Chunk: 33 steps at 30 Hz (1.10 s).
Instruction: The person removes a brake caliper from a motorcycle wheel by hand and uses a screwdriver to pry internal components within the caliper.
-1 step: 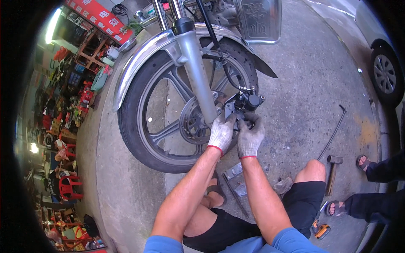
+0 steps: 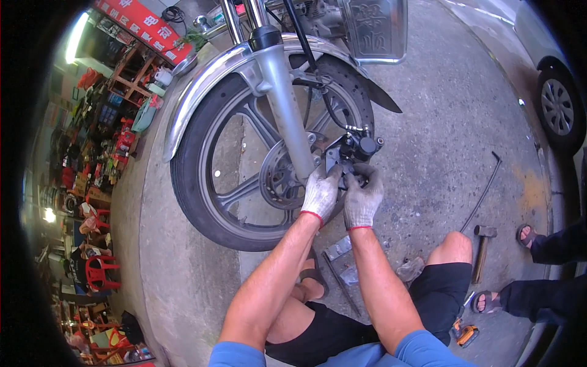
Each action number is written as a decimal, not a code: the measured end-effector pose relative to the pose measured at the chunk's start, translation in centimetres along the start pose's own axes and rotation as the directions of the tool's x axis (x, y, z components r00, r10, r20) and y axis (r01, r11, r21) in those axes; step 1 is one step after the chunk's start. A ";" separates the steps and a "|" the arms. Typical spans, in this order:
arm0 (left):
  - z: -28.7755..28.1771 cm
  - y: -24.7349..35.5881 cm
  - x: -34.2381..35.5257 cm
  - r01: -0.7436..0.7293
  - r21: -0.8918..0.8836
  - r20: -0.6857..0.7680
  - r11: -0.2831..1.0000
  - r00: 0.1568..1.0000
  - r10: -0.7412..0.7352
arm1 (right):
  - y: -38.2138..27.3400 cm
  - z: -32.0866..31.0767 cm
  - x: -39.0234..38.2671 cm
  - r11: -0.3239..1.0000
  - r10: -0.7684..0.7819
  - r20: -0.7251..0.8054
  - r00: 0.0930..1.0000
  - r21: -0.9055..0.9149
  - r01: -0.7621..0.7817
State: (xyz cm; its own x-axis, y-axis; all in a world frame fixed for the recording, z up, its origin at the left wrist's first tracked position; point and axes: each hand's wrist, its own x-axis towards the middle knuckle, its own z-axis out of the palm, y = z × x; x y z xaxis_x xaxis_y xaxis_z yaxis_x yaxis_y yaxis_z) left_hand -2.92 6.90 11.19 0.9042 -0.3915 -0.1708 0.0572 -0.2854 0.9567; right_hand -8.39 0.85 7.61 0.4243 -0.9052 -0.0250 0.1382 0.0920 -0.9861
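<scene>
A motorcycle's front wheel (image 2: 208, 202) stands on the concrete in front of me, with a silver fork leg (image 2: 287, 116), a chrome mudguard (image 2: 202, 79) and a brake disc (image 2: 278, 180). A black brake caliper (image 2: 354, 150) with its hose sits at the fork's lower right. Both my hands wear white knit gloves. My left hand (image 2: 320, 194) grips the caliper's lower left side. Pressed next to it, my right hand (image 2: 362, 199) holds the caliper from below. What the fingers hide I cannot make out.
Flat metal parts (image 2: 338, 249) lie on the ground between my knees. A hammer (image 2: 482, 251), a long thin rod (image 2: 483, 192) and an orange tool (image 2: 466, 334) lie to the right. Another person's sandalled feet (image 2: 527, 235) and a car wheel (image 2: 559, 107) are further right. A cluttered shop (image 2: 98, 153) lines the left.
</scene>
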 end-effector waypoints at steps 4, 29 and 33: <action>-0.2 0.1 0.0 0.040 -0.030 0.026 0.999 0.999 -0.039 | 0.1 -0.2 0.1 1.000 -0.013 0.022 1.000 -0.025 0.014; 0.1 -0.9 1.6 0.059 0.189 -0.040 0.980 0.998 -0.052 | 0.5 -2.5 1.4 0.990 -0.120 0.176 0.977 -0.055 0.132; -0.1 -1.6 2.0 0.017 0.096 -0.018 0.995 1.000 -0.015 | 1.5 -2.8 2.1 0.987 -0.156 0.236 0.959 0.000 0.161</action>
State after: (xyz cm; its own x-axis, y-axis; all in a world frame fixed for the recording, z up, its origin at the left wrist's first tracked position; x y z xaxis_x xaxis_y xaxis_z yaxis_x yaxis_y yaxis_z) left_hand -1.14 6.67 9.31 0.9109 -0.3710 -0.1807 0.0313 -0.3744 0.9268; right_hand -9.84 -2.09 5.63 0.5964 -0.7847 0.1689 0.2046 -0.0549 -0.9773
